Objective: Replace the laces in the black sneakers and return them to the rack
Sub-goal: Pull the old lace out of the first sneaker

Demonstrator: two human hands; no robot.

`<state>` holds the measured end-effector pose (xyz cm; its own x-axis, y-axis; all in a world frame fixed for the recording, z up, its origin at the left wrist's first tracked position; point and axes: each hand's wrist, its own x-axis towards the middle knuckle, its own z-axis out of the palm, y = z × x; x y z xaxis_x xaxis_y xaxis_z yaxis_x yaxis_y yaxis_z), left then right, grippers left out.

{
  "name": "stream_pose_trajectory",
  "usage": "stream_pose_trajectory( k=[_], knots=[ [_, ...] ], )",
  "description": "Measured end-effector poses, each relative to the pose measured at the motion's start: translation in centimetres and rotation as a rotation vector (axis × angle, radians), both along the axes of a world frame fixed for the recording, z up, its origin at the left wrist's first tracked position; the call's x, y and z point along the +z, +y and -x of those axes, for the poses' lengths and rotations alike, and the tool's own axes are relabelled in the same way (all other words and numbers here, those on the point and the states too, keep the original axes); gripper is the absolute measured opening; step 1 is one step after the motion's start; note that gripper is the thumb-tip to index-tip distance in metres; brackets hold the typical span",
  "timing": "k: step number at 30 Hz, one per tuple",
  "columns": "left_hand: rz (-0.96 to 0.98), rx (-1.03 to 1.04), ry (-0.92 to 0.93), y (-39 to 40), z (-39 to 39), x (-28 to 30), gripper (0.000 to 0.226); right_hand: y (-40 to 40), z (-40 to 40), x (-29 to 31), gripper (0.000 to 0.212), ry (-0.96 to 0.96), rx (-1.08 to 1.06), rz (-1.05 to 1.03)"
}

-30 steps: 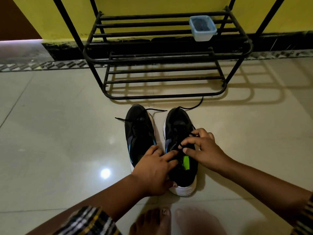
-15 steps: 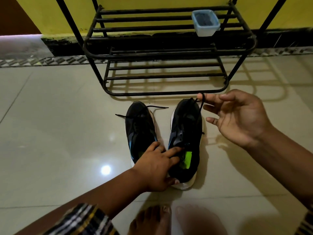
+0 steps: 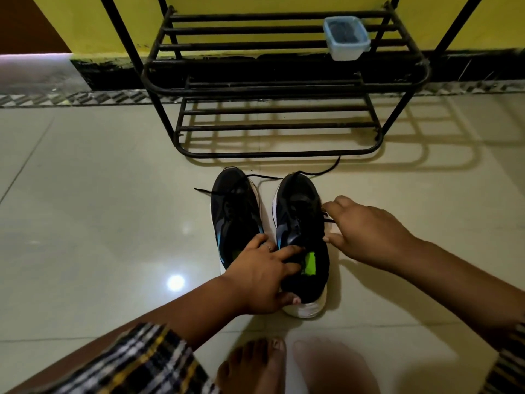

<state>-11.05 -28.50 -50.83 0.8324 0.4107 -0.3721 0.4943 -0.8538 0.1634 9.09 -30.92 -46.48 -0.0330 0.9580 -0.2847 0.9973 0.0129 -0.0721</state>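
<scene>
Two black sneakers stand side by side on the floor, toes toward the rack. My left hand (image 3: 264,280) grips the heel end of the right sneaker (image 3: 298,211), fingers over the collar near its green tag and thumb at the white heel. My right hand (image 3: 366,231) is at that shoe's right side, fingers curled, with a short piece of black lace (image 3: 329,218) running into them. Another lace end (image 3: 326,169) trails from the toe toward the rack. The left sneaker (image 3: 234,209) stands untouched, its loose lace ends spread out at the toe.
A black metal shoe rack (image 3: 284,89) stands against the yellow wall right behind the shoes. A clear plastic container (image 3: 346,38) with dark contents sits on its upper shelf at the right. My bare feet (image 3: 255,365) are just below the shoes on the glossy tile floor.
My right hand lifted away from the eyelets up to the toe with the lace, then came back down to the right side of the right sneaker. My left hand stayed on the heel.
</scene>
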Motion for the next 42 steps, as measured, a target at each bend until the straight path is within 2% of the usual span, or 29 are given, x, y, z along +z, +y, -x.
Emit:
stream_pose_trajectory(
  k=[2,4,8,12,17,23,26,29,32,35,39,42],
  knots=[
    [-0.003,-0.001,0.001,-0.1,0.1,0.0,0.057,-0.3,-0.4,-0.5,0.042,-0.038,0.003,-0.032],
    [-0.006,0.001,-0.003,-0.1,0.1,-0.1,0.057,-0.5,-0.7,-1.1,0.032,0.009,0.008,-0.099],
    [-0.004,0.003,0.005,-0.1,0.0,-0.1,0.058,-0.2,-1.0,-1.1,0.017,0.240,-0.086,-0.259],
    [-0.006,-0.014,0.011,0.1,0.0,-0.1,0.058,0.5,-1.0,-0.5,0.009,0.522,-0.242,-0.322],
    [-0.013,-0.030,0.025,0.1,0.1,-0.1,0.058,1.2,-1.3,0.1,0.011,0.675,-0.391,-0.448],
    [-0.017,-0.027,0.014,0.0,0.1,-0.2,0.058,1.3,-1.7,-0.6,0.003,0.603,-0.419,-0.381],
    [-0.018,-0.028,0.017,-0.1,0.1,-0.1,0.058,0.9,-1.8,-1.0,0.024,0.487,-0.312,-0.400],
    [-0.018,-0.032,0.029,0.0,0.1,-0.1,0.059,0.6,-1.0,-1.1,0.029,0.427,-0.062,-0.429],
    [-0.030,-0.039,0.033,0.0,0.0,-0.2,0.059,0.4,0.3,-2.1,0.040,0.256,0.093,-0.281],
    [-0.038,-0.042,0.035,0.0,0.1,-0.3,0.059,0.2,1.2,-3.3,0.051,0.093,0.099,-0.148],
    [-0.043,-0.044,0.033,0.0,0.1,-0.3,0.059,0.2,1.3,-3.4,0.045,0.110,0.055,-0.170],
    [-0.041,-0.044,0.024,0.0,0.1,-0.3,0.058,0.9,1.2,-2.9,0.030,0.259,-0.058,-0.174]
  ],
)
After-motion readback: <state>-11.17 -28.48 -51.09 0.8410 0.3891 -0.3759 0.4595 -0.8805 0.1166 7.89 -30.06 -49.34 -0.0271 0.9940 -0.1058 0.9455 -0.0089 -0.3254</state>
